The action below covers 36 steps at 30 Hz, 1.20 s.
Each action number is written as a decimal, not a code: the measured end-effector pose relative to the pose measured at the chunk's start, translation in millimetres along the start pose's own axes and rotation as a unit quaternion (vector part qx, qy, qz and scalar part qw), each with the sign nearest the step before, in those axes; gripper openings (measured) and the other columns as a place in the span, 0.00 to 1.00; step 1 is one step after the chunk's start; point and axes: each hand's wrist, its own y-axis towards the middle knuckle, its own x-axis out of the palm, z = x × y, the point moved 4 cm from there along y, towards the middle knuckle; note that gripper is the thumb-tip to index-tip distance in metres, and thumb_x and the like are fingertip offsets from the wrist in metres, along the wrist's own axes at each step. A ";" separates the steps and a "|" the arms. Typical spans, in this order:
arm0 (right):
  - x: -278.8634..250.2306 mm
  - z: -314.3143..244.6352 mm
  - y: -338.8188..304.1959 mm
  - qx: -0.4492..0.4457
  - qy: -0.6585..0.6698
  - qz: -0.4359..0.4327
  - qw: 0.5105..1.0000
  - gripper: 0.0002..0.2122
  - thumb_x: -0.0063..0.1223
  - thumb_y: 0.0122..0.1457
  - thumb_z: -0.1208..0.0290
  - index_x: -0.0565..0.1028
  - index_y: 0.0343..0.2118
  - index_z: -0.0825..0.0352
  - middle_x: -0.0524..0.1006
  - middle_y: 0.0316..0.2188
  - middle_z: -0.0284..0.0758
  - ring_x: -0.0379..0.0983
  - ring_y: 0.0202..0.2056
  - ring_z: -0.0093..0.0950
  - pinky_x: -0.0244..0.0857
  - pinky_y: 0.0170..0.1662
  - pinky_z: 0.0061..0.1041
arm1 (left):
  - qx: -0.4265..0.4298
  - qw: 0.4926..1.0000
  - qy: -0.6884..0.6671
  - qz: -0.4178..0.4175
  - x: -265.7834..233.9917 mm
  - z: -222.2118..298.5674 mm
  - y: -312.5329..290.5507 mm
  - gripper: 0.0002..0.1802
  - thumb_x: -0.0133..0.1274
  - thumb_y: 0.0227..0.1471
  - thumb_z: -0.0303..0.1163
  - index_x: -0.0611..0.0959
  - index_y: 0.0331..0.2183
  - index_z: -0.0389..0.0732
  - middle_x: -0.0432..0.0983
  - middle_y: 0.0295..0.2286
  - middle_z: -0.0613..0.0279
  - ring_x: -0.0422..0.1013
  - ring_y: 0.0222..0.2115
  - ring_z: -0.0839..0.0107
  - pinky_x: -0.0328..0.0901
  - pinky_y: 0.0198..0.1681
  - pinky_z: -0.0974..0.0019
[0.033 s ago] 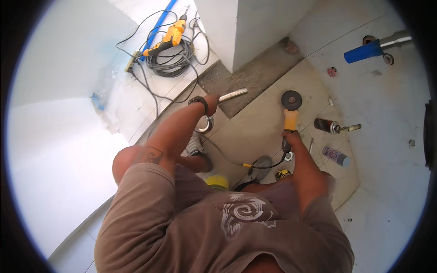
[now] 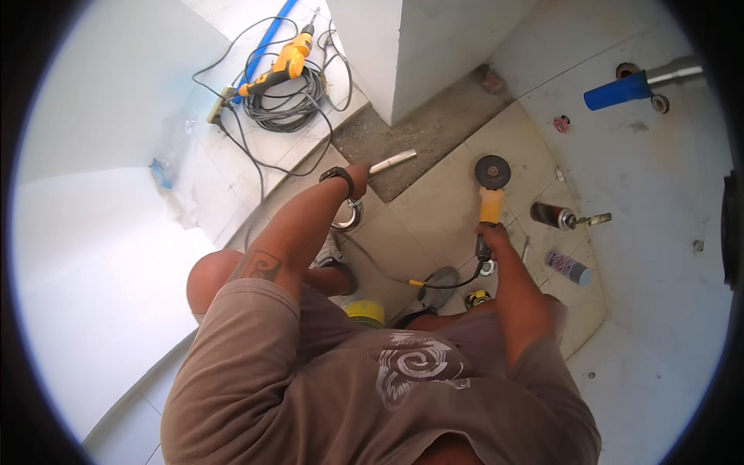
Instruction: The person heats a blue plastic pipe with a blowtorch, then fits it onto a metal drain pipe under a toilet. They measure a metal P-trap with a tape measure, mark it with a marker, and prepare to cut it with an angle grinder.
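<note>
My left hand (image 2: 355, 180) is closed around a shiny chrome drain pipe (image 2: 394, 161). Its straight end points away to the right, and its curved end (image 2: 353, 217) hooks below the hand. In my right hand (image 2: 491, 235) is a yellow and black angle grinder (image 2: 490, 206), gripped by its rear body. The grinder's dark disc (image 2: 493, 172) points away from me over the tiled floor. Its black cord (image 2: 457, 285) bends back toward my feet. A wide gap separates the pipe from the disc. My fingers partly hide the grinder's body and the pipe's middle.
A yellow corded drill (image 2: 287, 63) lies by a coiled grey cable (image 2: 291, 116) at the far left. Near the right wall are a dark spray can with a nozzle (image 2: 552, 215) and a grey can (image 2: 568, 267). A blue-sleeved pipe (image 2: 618, 91) juts from that wall. A bare, untiled strip (image 2: 434, 120) borders the pillar (image 2: 434, 54).
The whole picture has shifted very slightly to the left. Both hands keep the same hold on the pipe and the grinder.
</note>
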 end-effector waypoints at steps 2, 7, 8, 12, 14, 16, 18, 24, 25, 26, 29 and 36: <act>-3.3 -3.0 -1.6 0.020 -0.010 0.013 1.000 0.29 0.67 0.47 0.70 0.69 0.52 0.73 0.76 0.33 0.40 0.75 0.26 0.32 0.72 0.28 0.35 | -0.038 0.999 -0.022 0.019 23.8 -7.5 22.7 0.31 0.56 0.52 0.25 0.70 0.58 0.39 0.80 0.43 0.39 0.76 0.48 0.44 0.70 0.50 0.48; -4.7 -25.3 -16.3 0.031 -0.022 0.049 0.998 0.27 0.68 0.46 0.70 0.71 0.49 0.74 0.76 0.31 0.40 0.75 0.26 0.31 0.72 0.28 0.35 | -0.056 0.991 0.023 0.116 13.3 -27.7 27.6 0.34 0.56 0.53 0.27 0.68 0.62 0.42 0.76 0.49 0.36 0.74 0.52 0.46 0.69 0.54 0.50; -5.3 -27.8 -18.7 0.043 -0.035 0.057 0.997 0.27 0.68 0.46 0.70 0.71 0.49 0.74 0.75 0.30 0.40 0.75 0.26 0.31 0.72 0.28 0.34 | -0.011 0.991 0.082 0.109 -7.7 -30.7 24.8 0.34 0.57 0.53 0.29 0.69 0.62 0.42 0.75 0.50 0.37 0.73 0.52 0.46 0.68 0.55 0.50; -6.1 -32.3 -21.5 0.017 -0.048 0.048 0.998 0.26 0.67 0.45 0.69 0.71 0.47 0.73 0.74 0.29 0.39 0.74 0.25 0.31 0.72 0.29 0.34 | 0.103 0.989 0.096 0.041 -124.9 -87.2 -25.4 0.23 0.61 0.54 0.40 0.81 0.48 0.37 0.79 0.47 0.46 0.74 0.50 0.51 0.68 0.52 0.53; -7.3 -29.8 -19.4 0.014 -0.024 0.039 0.999 0.24 0.66 0.45 0.69 0.72 0.45 0.72 0.74 0.29 0.37 0.73 0.25 0.30 0.71 0.29 0.34 | 0.179 0.982 0.049 -0.023 -154.5 -142.5 -81.6 0.16 0.55 0.57 0.39 0.83 0.36 0.35 0.82 0.35 0.50 0.77 0.35 0.56 0.70 0.42 0.55; -7.6 -28.4 -16.8 0.012 0.005 0.031 0.999 0.22 0.66 0.45 0.68 0.73 0.42 0.71 0.74 0.28 0.36 0.72 0.25 0.30 0.69 0.29 0.34 | 0.037 0.987 -0.038 -0.154 -117.3 -213.3 -151.6 0.14 0.54 0.55 0.37 0.85 0.34 0.36 0.83 0.32 0.54 0.77 0.31 0.63 0.71 0.38 0.58; -8.3 -30.2 -16.0 0.008 0.006 0.042 0.999 0.21 0.67 0.45 0.66 0.74 0.41 0.70 0.74 0.28 0.35 0.71 0.25 0.29 0.67 0.29 0.33 | 0.128 0.941 0.182 -0.256 -23.7 -243.4 -214.8 0.14 0.56 0.57 0.38 0.87 0.37 0.38 0.84 0.36 0.52 0.78 0.36 0.62 0.72 0.40 0.57; -10.1 -46.0 -25.2 0.040 -0.061 0.062 0.995 0.28 0.69 0.48 0.61 0.74 0.49 0.75 0.76 0.36 0.40 0.74 0.32 0.32 0.68 0.36 0.35 | -0.136 0.934 -0.314 -0.106 214.1 -193.1 -313.0 0.19 0.54 0.61 0.42 0.85 0.46 0.39 0.83 0.41 0.51 0.78 0.40 0.61 0.72 0.44 0.56; -10.5 -47.4 -26.4 0.049 -0.063 0.070 0.994 0.30 0.69 0.48 0.61 0.73 0.50 0.76 0.77 0.38 0.41 0.74 0.33 0.33 0.69 0.38 0.35 | -0.151 0.926 -0.340 -0.072 227.3 -172.7 -319.5 0.19 0.54 0.61 0.41 0.84 0.46 0.38 0.83 0.41 0.51 0.78 0.40 0.61 0.72 0.44 0.56; -10.1 -48.0 -26.8 0.050 -0.060 0.063 0.995 0.29 0.69 0.48 0.61 0.74 0.50 0.76 0.77 0.38 0.41 0.74 0.34 0.33 0.69 0.38 0.35 | -0.162 0.917 -0.362 -0.043 232.8 -156.1 -324.4 0.19 0.54 0.61 0.41 0.84 0.46 0.38 0.83 0.41 0.51 0.78 0.40 0.62 0.72 0.44 0.56; -12.5 -42.5 -20.2 0.068 -0.050 0.067 0.994 0.27 0.68 0.48 0.61 0.75 0.48 0.73 0.76 0.38 0.40 0.74 0.35 0.32 0.69 0.40 0.35 | -0.176 0.902 -0.394 0.012 228.7 -122.1 -338.8 0.19 0.53 0.61 0.41 0.84 0.46 0.38 0.83 0.41 0.51 0.78 0.40 0.62 0.72 0.44 0.56; -19.2 -20.4 5.4 0.102 -0.017 0.021 0.994 0.21 0.65 0.52 0.59 0.78 0.46 0.66 0.76 0.37 0.36 0.72 0.36 0.30 0.68 0.41 0.32 | -0.169 0.901 -0.395 0.057 197.9 -105.3 -361.0 0.19 0.53 0.62 0.41 0.84 0.47 0.38 0.83 0.41 0.52 0.78 0.40 0.62 0.72 0.44 0.57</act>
